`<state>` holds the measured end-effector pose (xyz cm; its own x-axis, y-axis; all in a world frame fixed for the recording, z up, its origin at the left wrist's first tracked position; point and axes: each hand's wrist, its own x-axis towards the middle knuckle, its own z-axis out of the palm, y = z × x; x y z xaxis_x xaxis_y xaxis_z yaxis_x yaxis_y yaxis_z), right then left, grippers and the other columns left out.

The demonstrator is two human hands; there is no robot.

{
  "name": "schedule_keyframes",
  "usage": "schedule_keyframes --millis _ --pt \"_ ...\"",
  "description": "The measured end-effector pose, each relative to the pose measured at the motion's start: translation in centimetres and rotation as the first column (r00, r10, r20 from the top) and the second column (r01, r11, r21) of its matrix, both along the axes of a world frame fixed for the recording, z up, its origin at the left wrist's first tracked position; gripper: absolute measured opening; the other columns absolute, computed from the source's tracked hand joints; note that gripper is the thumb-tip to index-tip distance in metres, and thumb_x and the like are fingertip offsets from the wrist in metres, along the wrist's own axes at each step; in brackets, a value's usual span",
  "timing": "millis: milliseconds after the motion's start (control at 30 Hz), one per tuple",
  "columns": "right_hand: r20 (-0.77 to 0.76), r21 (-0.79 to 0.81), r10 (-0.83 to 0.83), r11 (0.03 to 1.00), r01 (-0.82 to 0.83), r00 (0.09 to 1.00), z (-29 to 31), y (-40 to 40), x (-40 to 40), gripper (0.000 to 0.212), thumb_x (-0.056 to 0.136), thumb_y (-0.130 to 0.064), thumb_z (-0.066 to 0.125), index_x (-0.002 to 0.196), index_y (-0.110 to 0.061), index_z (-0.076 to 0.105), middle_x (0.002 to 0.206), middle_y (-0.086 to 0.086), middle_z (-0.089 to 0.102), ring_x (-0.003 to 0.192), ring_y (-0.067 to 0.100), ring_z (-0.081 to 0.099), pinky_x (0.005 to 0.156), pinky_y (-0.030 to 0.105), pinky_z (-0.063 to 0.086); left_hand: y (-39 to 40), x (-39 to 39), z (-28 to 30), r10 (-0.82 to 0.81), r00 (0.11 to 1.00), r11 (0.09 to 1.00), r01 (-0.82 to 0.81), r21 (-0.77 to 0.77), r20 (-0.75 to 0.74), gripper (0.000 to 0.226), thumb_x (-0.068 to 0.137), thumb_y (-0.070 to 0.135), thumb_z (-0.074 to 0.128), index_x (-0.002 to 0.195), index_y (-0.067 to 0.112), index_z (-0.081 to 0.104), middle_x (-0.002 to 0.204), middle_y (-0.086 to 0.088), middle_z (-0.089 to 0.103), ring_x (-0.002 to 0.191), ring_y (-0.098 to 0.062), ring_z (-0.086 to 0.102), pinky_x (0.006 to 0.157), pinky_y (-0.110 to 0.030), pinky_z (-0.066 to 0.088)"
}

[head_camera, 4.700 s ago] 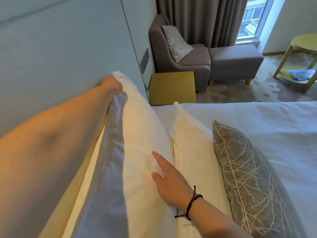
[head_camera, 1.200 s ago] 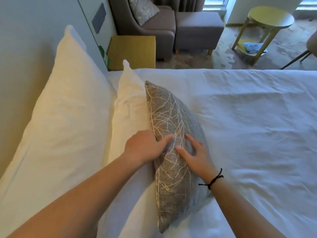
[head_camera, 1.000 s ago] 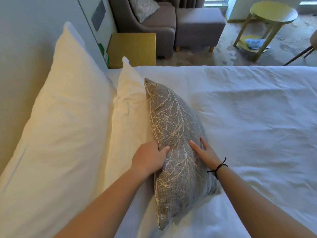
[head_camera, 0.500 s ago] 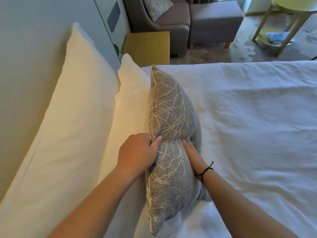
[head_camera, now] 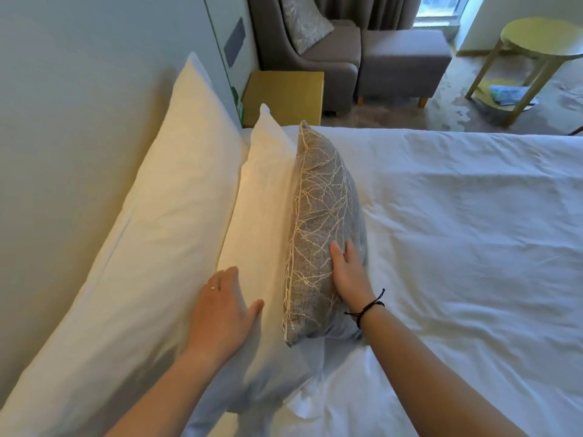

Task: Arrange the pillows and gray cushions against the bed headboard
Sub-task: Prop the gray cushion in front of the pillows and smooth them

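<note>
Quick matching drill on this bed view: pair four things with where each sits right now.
Things:
1. large white pillow
2. smaller white pillow
3. gray cushion
4. right hand

Places:
A. flat on the gray cushion's front face
B. against the headboard
C. standing in front of the smaller white pillow
D. between the large pillow and the gray cushion

Pairs: 1-B, 2-D, 3-C, 4-A

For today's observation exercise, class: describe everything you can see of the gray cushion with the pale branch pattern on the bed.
The gray woven-fabric cushion with a cream branch pattern stands on edge on the white bed sheet, with pale piping along its seam. Its back leans against the smaller white pillow. The right hand, a black cord at its wrist, lies flat on the front face. The left hand rests on the pillows, not touching it.
</note>
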<state>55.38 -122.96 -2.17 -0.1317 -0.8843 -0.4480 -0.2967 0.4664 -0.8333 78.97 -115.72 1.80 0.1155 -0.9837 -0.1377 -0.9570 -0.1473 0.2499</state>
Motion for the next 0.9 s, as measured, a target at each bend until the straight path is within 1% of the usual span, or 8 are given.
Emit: schedule_keyframes --millis 67,167,267,333,367,500,733,900 --pt "-0.046 -0.050 0.043 0.998 -0.045 0.998 2.3 1.8 1.9 0.094 0.075 -0.084 0.040 0.152 -0.039 0.009 0.162 0.002 0.012 0.148 0.021 0.011 0.117 0.047 0.017 3.5 0.6 -0.5 0.122 0.990 0.991 -0.117 0.071 -0.075 0.092 0.080 0.065 0.062 0.149 0.016 0.026 0.145 -0.008 0.044 0.130 -0.029 0.044 0.100 -0.042 0.043" --pt "-0.219 -0.093 0.164 0.978 -0.188 0.962 4.4 4.7 4.1 0.104 0.065 -0.087 0.050 0.146 -0.050 -0.003 0.162 0.008 -0.005 0.149 0.026 0.001 0.116 0.057 0.018 7.5 1.3 -0.4 0.277 0.937 0.960 -0.260 0.106 -0.210 0.086 0.074 0.071 0.063 0.141 0.026 0.034 0.134 0.000 0.054 0.120 -0.025 0.053 0.087 -0.041 0.051" --pt "-0.371 -0.097 0.237 0.952 -0.292 0.898 5.1 6.6 5.1 0.107 0.071 -0.073 0.062 0.147 -0.048 -0.009 0.160 0.013 -0.016 0.148 0.036 -0.005 0.113 0.064 0.019 10.2 2.0 -0.2 0.272 0.957 0.950 -0.250 0.189 -0.100 0.069 0.076 0.078 0.054 0.120 0.025 0.051 0.099 0.002 0.068 0.090 -0.023 0.065 0.067 -0.035 0.053" --pt "-0.407 -0.097 0.255 0.943 -0.319 0.877 5.3 7.4 5.2 0.108 0.073 -0.066 0.065 0.148 -0.046 -0.009 0.159 0.015 -0.018 0.147 0.039 -0.006 0.113 0.063 0.019 11.7 2.3 -0.2 0.230 0.972 0.950 -0.214 0.226 -0.047 0.061 0.078 0.080 0.050 0.099 0.023 0.056 0.070 0.002 0.063 0.067 -0.022 0.063 0.051 -0.030 0.044" --pt "-0.408 -0.093 0.262 0.941 -0.326 0.874 5.4 7.6 5.1 0.108 0.074 -0.064 0.067 0.148 -0.045 -0.010 0.159 0.015 -0.019 0.147 0.039 -0.007 0.113 0.063 0.019 12.3 2.4 -0.1 0.232 0.972 0.950 -0.216 0.227 -0.047 0.059 0.078 0.078 0.051 0.089 0.020 0.056 0.063 0.003 0.060 0.063 -0.022 0.062 0.048 -0.030 0.041" --pt "-0.395 -0.090 0.290 0.932 -0.351 0.871 5.4 7.9 4.9 0.109 0.074 -0.060 0.070 0.149 -0.045 -0.008 0.159 0.014 -0.019 0.147 0.040 -0.007 0.111 0.062 0.020 14.8 2.4 -0.2 0.267 0.962 0.950 -0.253 0.183 -0.053 0.045 0.088 0.065 0.054 0.078 0.020 0.053 0.075 -0.003 0.065 0.074 -0.026 0.064 0.062 -0.037 0.051" --pt "-0.391 -0.083 0.297 0.931 -0.354 0.872 5.0 7.6 5.4 0.105 0.077 -0.051 0.068 0.150 -0.043 -0.009 0.160 0.017 -0.015 0.147 0.042 0.000 0.110 0.056 0.026 17.2 1.7 0.4 0.215 0.976 0.962 -0.218 0.164 0.039 0.041 0.099 0.053 0.038 0.071 0.024 0.043 0.073 -0.004 0.065 0.070 -0.029 0.063 0.052 -0.034 0.032" --pt "-0.379 -0.047 0.348 0.918 -0.393 0.858 4.7 7.6 5.5 0.107 0.075 -0.057 0.068 0.149 -0.046 -0.008 0.159 0.018 -0.014 0.146 0.043 0.001 0.110 0.057 0.026 17.5 2.5 0.6 0.251 0.968 0.941 -0.241 0.239 -0.011 0.047 0.099 0.055 0.039 0.065 0.023 0.043 0.069 -0.003 0.060 0.071 -0.029 0.062 0.053 -0.035 0.036"
